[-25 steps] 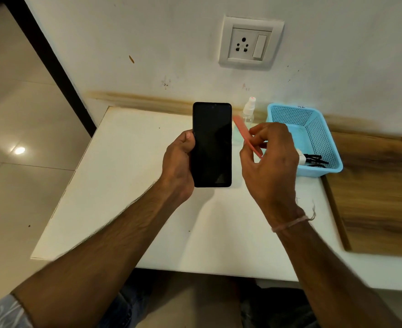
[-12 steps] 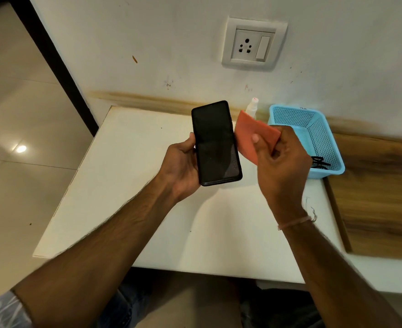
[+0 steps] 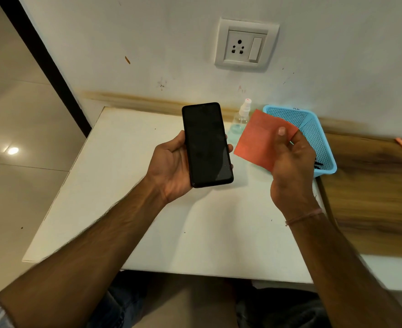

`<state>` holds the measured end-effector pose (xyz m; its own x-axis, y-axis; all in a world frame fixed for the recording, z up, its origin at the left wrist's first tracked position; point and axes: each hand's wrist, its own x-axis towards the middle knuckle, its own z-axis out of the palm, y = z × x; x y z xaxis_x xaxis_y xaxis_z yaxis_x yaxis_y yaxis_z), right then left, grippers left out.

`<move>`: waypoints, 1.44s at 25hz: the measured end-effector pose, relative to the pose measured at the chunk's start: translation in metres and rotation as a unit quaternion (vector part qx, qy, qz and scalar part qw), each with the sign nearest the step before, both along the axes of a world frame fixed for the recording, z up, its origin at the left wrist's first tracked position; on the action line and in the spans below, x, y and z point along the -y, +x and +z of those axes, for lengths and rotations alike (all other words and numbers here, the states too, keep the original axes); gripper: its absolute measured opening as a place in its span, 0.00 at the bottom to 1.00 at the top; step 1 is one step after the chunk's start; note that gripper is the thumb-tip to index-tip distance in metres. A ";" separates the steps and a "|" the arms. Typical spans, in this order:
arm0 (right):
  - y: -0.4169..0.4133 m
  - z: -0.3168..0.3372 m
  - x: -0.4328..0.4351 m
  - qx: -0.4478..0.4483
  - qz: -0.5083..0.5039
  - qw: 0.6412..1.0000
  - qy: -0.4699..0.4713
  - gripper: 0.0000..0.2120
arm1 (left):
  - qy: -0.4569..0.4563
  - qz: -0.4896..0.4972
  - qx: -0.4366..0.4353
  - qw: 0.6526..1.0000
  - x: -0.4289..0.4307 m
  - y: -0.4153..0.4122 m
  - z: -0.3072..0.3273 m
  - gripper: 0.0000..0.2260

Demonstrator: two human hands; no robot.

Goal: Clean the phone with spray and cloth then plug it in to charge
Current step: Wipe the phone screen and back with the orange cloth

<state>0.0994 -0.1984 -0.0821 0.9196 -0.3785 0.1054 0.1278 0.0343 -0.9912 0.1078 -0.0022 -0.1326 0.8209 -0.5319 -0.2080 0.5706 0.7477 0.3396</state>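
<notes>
"Two things are held at once. Where is each?"

"The phone (image 3: 207,144) lies screen-up in the left hand (image 3: 169,165), above the white surface (image 3: 124,185). The palm cups its back, the thumb runs along one long edge, and fingertips show at the other. The right hand (image 3: 292,171) pinches an orange cloth (image 3: 258,142) near one corner, thumb on top. The cloth is just beside the phone, not touching it."

"How will the phone handle?"

"I'd judge it stiff, fairly light and smooth-faced. The glass is likely slippery, more so if damp, and it would not take a fall well. Holding it by the long edges, as now, leaves the screen free for wiping."

"And the cloth?"

"Thin and very light, I think. Held by a corner it would only drag, so flat fingers behind it would press better."

"The spray?"

"A small clear bottle (image 3: 242,114) stands on the surface by the wall, next to a blue basket (image 3: 323,136). It probably tips easily, so grip its body."

"Charging?"

"The wall socket (image 3: 246,45) has nothing plugged in. Something black (image 3: 318,164) lies in the basket, mostly hidden, so I cannot tell if it is the cable."
</notes>
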 end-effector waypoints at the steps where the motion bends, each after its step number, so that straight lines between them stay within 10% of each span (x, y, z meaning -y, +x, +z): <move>1: -0.001 0.001 0.000 0.004 0.003 1.000 -0.016 0.09 | 0.004 -0.001 0.006 1.000 0.000 0.000 0.000 0.26; 14: -0.017 0.004 -0.015 0.013 0.158 0.981 -0.114 0.20 | 0.061 0.042 0.002 0.997 0.002 0.002 0.003 0.24; 36: -0.063 0.065 -0.040 0.107 0.187 0.967 -0.139 0.12 | -0.025 -0.016 0.120 0.992 -0.002 0.006 -0.011 0.21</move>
<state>0.0363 -0.1579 -0.0174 0.9323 0.0459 0.3587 0.3615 -0.1456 -0.9210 0.1137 -0.0004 -0.1440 0.8263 -0.5628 0.0191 0.5010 0.7501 0.4317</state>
